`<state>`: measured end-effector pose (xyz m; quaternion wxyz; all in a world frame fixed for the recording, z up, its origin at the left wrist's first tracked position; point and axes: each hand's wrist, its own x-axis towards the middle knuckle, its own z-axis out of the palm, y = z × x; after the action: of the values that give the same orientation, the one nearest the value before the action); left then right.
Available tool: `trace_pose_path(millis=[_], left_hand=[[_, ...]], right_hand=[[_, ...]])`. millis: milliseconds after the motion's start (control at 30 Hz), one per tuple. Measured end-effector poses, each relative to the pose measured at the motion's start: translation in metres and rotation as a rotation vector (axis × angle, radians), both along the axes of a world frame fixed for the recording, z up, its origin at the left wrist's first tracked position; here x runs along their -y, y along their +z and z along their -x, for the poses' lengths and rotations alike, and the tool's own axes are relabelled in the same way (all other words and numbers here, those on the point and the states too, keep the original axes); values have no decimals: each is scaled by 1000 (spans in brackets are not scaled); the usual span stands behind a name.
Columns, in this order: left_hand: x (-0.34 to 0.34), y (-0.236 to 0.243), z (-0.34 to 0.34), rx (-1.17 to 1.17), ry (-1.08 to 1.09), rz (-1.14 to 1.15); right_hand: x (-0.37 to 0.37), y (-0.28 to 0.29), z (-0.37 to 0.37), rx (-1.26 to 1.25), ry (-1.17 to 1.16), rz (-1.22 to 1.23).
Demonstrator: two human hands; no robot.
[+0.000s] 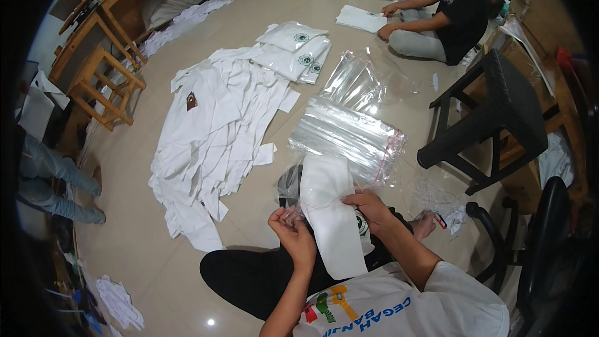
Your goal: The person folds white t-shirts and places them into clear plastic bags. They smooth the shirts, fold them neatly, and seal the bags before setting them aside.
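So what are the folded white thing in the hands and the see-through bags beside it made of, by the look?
The folded white garment looks like woven cloth, matte and soft: it creases and drapes. The stack of clear bags looks like thin glossy plastic film: it is see-through and catches bright glare. The left hand and right hand hold the garment in one such bag.

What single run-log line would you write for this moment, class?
left hand: pinches clear bag mouth | right hand: holds folded white shirt partly in bag | ahead: stack of clear bags
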<state>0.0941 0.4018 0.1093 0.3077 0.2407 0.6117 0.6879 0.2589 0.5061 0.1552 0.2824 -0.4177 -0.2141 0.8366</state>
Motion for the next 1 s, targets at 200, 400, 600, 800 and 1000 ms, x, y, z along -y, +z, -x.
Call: trace_pose_path(millis=[200,400,600,800,1000], left_hand=[[-9,3,3,111,-31,-27],[-24,12,6,-16,80,92],[-25,6,16,-266,130,140],[-19,26,10,-97,192,176],[-10,14,6,-416,190,-38]], right_hand=[[1,13,9,-20,65,17],[-4,3,4,-99,32,16],[-3,8,5,-53,64,-17],[-5,-3,2,-94,18,-73],[-7,-15,-5,-103,26,-61]])
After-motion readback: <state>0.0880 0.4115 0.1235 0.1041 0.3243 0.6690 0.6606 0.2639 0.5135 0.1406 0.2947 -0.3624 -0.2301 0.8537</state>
